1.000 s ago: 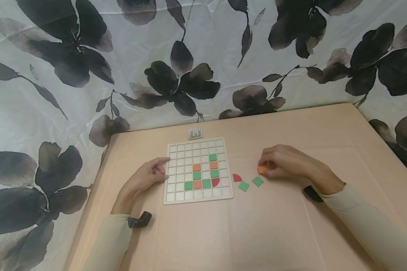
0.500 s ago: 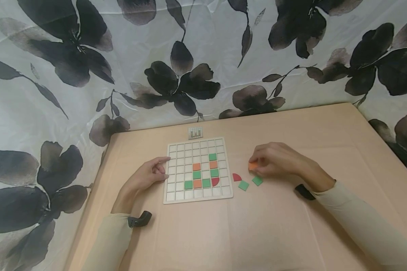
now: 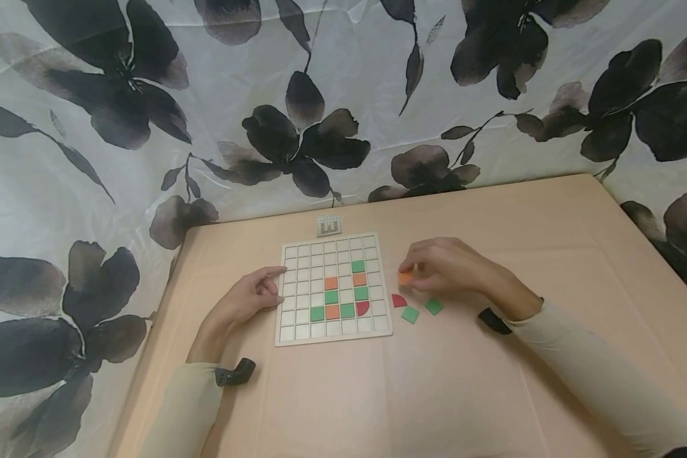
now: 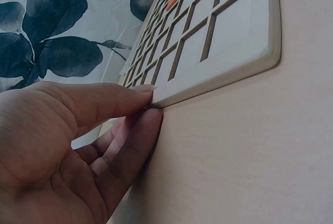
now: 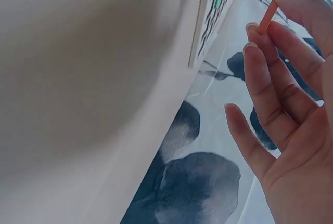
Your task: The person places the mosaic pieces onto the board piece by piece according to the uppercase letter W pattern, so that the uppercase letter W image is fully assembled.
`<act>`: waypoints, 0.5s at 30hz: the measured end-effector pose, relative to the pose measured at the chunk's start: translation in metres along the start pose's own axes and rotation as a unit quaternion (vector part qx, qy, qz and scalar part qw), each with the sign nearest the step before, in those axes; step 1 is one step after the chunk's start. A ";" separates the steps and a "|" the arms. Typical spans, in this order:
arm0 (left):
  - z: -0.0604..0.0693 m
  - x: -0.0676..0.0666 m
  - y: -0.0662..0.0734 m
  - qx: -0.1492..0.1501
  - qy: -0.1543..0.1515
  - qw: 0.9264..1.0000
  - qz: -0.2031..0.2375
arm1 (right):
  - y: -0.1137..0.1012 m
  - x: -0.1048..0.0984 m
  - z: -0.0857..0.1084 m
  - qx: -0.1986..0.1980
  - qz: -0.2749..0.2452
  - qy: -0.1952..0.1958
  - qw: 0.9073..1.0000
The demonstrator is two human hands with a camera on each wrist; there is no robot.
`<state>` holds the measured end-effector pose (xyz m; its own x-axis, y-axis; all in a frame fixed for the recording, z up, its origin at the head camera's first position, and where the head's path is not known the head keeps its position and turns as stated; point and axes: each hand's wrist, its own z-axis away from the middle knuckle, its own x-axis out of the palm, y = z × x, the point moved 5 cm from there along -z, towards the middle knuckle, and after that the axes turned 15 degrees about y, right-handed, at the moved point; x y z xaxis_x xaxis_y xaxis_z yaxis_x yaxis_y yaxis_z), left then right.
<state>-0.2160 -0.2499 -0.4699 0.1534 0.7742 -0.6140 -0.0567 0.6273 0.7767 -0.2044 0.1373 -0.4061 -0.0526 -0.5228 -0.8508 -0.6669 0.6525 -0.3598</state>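
Observation:
An orange square tile is pinched between thumb and fingers of my right hand, just right of the white grid board. The right wrist view shows the orange tile edge-on at the fingertips of that hand. My left hand holds the board's left edge; in the left wrist view the thumb of this hand lies on the rim of the board, with fingers against its side. Green and orange square tiles and a red quarter-round sit in the board's cells.
Right of the board lie a loose red quarter-round and two green tiles. A small card with a grid pattern lies behind the board. Flower-patterned cloth hangs behind the wooden table.
My right hand has moved left with the orange tile, from beyond the loose green tiles to near the board's right edge. My left hand has stayed at the board.

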 end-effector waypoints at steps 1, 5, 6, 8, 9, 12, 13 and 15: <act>0.000 0.000 0.000 -0.002 0.000 1.000 0.002 | -0.002 0.001 -0.002 0.001 0.000 0.002 1.000; 0.000 0.001 -0.002 -0.006 0.000 1.000 0.005 | -0.008 0.003 -0.009 0.000 0.008 0.013 1.000; 0.000 0.001 -0.002 -0.006 0.000 1.000 0.005 | -0.009 0.004 -0.010 0.004 0.010 0.015 1.000; -0.001 0.001 -0.002 -0.006 0.000 1.000 0.004 | -0.011 0.006 -0.014 0.011 0.011 0.017 1.000; -0.001 0.001 -0.002 -0.005 0.001 1.000 0.004 | -0.012 0.007 -0.015 0.015 0.011 0.018 1.000; -0.001 0.001 -0.002 -0.004 0.001 1.000 0.004 | -0.017 0.008 -0.020 0.024 0.006 0.025 0.999; -0.001 0.001 -0.002 -0.004 0.001 1.000 0.004 | -0.019 0.008 -0.022 0.025 0.003 0.028 0.999; -0.001 0.001 -0.002 -0.004 0.001 1.000 0.006 | -0.023 0.009 -0.025 0.024 -0.005 0.033 0.999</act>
<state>-0.2168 -0.2507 -0.4719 0.1514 0.7815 -0.6053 -0.0659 0.6189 0.7827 -0.2083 0.1036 -0.3959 -0.0957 -0.5639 -0.8203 -0.6307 0.6719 -0.3883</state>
